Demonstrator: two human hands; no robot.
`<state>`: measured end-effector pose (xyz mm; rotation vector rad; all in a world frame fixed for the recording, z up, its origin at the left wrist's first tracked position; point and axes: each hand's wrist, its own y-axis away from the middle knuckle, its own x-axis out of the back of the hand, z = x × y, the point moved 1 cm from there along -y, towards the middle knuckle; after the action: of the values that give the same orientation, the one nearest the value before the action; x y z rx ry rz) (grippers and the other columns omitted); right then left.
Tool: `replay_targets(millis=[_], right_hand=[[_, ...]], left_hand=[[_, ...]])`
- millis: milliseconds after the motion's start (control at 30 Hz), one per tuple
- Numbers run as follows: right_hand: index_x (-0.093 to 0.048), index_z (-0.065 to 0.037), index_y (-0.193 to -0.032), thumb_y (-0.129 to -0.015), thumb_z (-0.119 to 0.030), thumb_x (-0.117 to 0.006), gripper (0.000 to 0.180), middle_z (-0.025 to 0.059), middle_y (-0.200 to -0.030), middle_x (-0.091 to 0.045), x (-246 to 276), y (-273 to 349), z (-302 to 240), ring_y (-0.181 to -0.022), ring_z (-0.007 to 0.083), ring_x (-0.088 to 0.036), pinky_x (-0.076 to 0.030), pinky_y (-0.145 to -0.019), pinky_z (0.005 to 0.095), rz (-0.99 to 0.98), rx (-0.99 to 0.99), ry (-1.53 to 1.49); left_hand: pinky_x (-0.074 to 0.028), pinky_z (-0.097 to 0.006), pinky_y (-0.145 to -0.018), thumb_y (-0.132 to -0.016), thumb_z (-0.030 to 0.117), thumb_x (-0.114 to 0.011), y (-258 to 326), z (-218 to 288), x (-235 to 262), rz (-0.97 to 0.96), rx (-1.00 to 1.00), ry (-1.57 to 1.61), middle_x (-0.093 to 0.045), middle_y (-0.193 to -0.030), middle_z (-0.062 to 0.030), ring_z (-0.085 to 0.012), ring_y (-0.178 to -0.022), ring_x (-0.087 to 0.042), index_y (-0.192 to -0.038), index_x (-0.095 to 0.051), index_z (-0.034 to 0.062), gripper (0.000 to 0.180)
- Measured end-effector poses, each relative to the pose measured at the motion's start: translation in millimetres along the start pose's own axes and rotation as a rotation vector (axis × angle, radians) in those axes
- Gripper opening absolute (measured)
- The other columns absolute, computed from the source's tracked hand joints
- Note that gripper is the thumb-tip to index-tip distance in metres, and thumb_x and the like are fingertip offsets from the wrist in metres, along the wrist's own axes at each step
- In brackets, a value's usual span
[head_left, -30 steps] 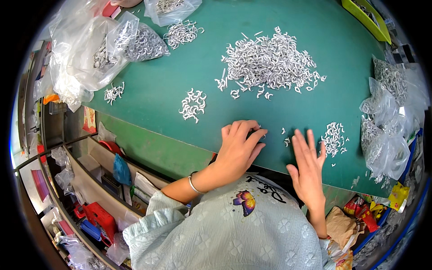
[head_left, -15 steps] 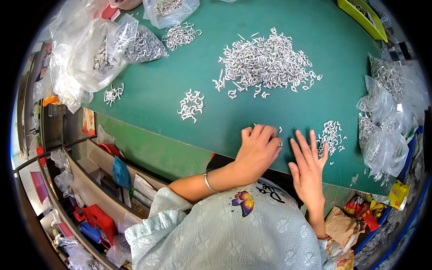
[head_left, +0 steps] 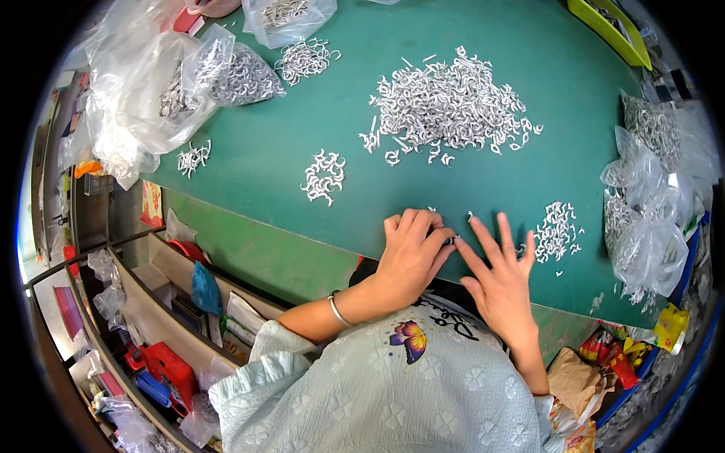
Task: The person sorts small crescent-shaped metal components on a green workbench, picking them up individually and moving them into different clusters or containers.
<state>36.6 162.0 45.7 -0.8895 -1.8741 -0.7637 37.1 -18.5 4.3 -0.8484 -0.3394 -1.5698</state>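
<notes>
My left hand (head_left: 408,260), a bracelet at its wrist, rests at the near edge of the green table (head_left: 257,151). Its fingers are curled and closed; whatever they hold is hidden. A small curved silvery piece (head_left: 453,240) shows at its fingertips, close to the index fingertip of my right hand (head_left: 502,283). That hand lies palm down with its fingers spread. Just past its fingertips is another tiny piece (head_left: 470,215). Right of it lies a small pile of short curved metal pieces (head_left: 557,232). A large heap of similar pieces (head_left: 453,106) sits farther off.
Smaller groups of pieces (head_left: 325,177) lie to the left. Clear plastic bags of pieces (head_left: 242,75) stand at the far left, more bags (head_left: 642,219) along the right edge. A yellow-green tray (head_left: 612,30) is at the far right. Open drawers (head_left: 181,294) sit below the table's left side.
My left hand has shifted slightly left. My right hand has moved left, away from the small right pile, so its index fingertip is now close to my left fingertips.
</notes>
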Motion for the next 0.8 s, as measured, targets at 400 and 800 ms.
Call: replay_targets(millis=[400,800], right_hand=[[-0.046,-0.004,-0.14,-0.081,-0.022,-0.07,0.066,0.0069,-0.152,-0.036,-3,-13,3,-0.145,0.0327,-0.024,-0.011,-0.111,0.0658,0.039,-0.045,-0.055],[-0.045,-0.005,-0.141,-0.079,-0.022,-0.072,0.069,0.0057,-0.154,-0.033,-3,-10,-2,-0.146,0.0337,-0.021,-0.01,-0.11,0.0682,-0.02,-0.005,-0.044]], left_hand=[[-0.032,-0.037,-0.081,-0.075,0.01,-0.077,-2,-2,10,0.003,0.058,-0.061,-0.052,-0.102,-0.0062,-0.024,-0.095,-0.049,-0.109,-0.063,0.0089,0.037],[-0.033,-0.037,-0.083,-0.074,0.011,-0.079,6,-8,21,0.013,0.108,-0.029,-0.053,-0.104,-0.0068,-0.0251,-0.095,-0.05,-0.107,-0.061,0.0085,0.038]])
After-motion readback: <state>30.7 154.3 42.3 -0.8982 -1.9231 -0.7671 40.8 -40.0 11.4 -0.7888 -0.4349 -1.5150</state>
